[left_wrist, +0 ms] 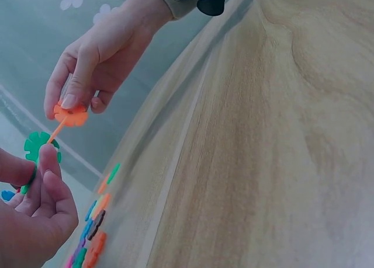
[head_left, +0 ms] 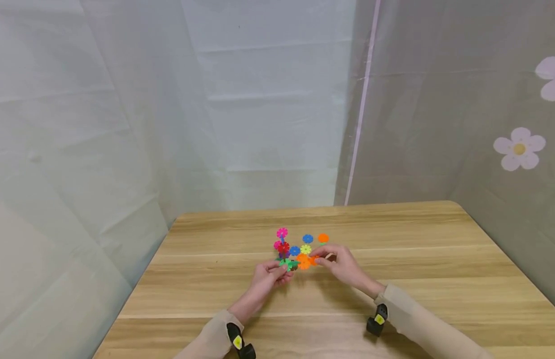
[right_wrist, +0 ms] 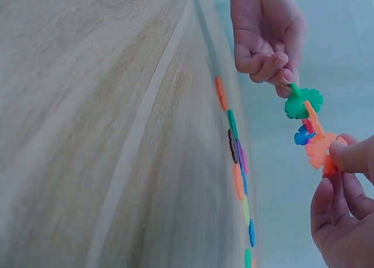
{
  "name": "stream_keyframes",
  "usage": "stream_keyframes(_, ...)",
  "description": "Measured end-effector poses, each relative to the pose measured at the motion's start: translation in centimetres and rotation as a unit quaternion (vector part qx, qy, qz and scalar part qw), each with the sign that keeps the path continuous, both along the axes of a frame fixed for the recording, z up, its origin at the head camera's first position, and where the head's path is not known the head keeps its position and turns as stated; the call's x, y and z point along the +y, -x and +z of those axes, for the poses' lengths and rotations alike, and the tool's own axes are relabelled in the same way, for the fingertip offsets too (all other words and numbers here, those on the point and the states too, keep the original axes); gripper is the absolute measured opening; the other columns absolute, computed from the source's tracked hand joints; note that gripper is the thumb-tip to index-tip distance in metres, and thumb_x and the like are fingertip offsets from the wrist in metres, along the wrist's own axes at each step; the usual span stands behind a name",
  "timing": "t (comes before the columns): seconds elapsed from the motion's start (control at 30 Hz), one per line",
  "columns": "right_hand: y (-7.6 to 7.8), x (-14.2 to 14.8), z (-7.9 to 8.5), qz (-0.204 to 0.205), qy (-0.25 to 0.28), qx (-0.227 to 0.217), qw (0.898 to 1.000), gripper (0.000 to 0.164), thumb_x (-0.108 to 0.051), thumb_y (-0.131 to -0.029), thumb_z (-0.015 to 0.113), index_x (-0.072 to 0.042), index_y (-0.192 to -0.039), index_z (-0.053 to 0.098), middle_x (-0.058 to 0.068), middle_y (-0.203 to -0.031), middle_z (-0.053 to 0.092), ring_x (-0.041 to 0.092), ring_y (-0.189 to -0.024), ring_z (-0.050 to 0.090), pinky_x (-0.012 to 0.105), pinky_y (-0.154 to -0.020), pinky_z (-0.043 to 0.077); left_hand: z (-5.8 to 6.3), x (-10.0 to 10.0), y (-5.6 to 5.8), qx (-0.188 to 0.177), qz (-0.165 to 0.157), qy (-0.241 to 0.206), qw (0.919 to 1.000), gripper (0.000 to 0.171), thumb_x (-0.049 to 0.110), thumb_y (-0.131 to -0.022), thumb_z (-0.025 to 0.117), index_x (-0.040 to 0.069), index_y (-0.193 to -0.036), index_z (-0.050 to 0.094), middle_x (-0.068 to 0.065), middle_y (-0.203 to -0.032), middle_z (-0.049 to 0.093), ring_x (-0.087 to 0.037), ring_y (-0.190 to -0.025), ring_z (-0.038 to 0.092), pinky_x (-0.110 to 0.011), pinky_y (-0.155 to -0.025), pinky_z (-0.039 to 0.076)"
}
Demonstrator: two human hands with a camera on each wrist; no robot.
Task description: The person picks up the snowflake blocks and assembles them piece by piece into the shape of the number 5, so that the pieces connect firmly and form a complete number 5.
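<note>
Toothed plastic flower discs are slotted together into a small chain between my hands, held above the table. My left hand [head_left: 267,277] pinches a green disc [right_wrist: 303,103] between thumb and fingers. My right hand [head_left: 343,265] pinches an orange disc [left_wrist: 71,115] by its edge. Between them, a second orange disc [right_wrist: 313,117], seen nearly edge-on, bridges the green disc and the pinched orange one. Beyond the green disc, a blue disc [right_wrist: 303,135] and a pinkish-red one show in the right wrist view, partly hidden behind the orange pieces.
Several loose discs lie on the wooden table [head_left: 205,284] beyond my hands, among them a blue disc [head_left: 307,239], an orange disc [head_left: 323,238] and a yellow disc [head_left: 306,249]. Pale fabric [head_left: 268,124] hangs behind the table's far edge.
</note>
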State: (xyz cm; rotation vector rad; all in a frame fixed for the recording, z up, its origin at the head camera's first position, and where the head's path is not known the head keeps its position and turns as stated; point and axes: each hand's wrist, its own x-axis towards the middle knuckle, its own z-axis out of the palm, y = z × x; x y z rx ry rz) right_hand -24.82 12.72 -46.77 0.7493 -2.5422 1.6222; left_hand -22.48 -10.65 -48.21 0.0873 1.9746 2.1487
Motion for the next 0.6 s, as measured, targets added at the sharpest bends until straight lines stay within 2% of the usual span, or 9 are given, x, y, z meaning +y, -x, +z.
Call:
stream_keyframes(0.27,-0.06,-0.2,-0.17,0.0,0.007,0.0,1.0,0.015,-0.009,-0.09,0.067,-0.009,-0.103,0.073,0.008,-0.104,0.072,0.01,-0.086,0.064,0.031,-0.071,0.057,-0.43,-0.08,0.25,-0.009,-0.008,-0.015,0.9998,0.031,0.008,-0.095,0.057,-0.019,-0.112,0.057,-0.003,-0.081,0.072,-0.007,-0.072,0.065,-0.022,-0.073,0.056)
stream_keyframes(0.5,-0.27,-0.36,-0.26,-0.014,0.021,0.03,0.999,0.014,-0.006,-0.088,0.068,-0.01,-0.099,0.075,0.008,-0.1,0.074,0.012,-0.086,0.067,0.028,-0.072,0.057,-0.43,-0.36,-0.04,0.036,-0.037,-0.041,0.9978,0.025,0.013,-0.095,0.059,-0.011,-0.103,0.063,0.0,-0.081,0.073,-0.007,-0.074,0.067,-0.022,-0.072,0.057)
stream_keyframes(0.6,-0.49,-0.58,-0.09,-0.025,0.023,0.04,0.999,0.012,-0.005,-0.087,0.069,-0.01,-0.096,0.075,0.008,-0.097,0.074,0.014,-0.083,0.068,0.03,-0.072,0.057,-0.29,-0.26,-0.03,0.021,-0.029,-0.031,0.9989,0.023,0.01,-0.094,0.059,-0.011,-0.103,0.063,0.0,-0.08,0.073,-0.008,-0.074,0.066,-0.022,-0.072,0.057)
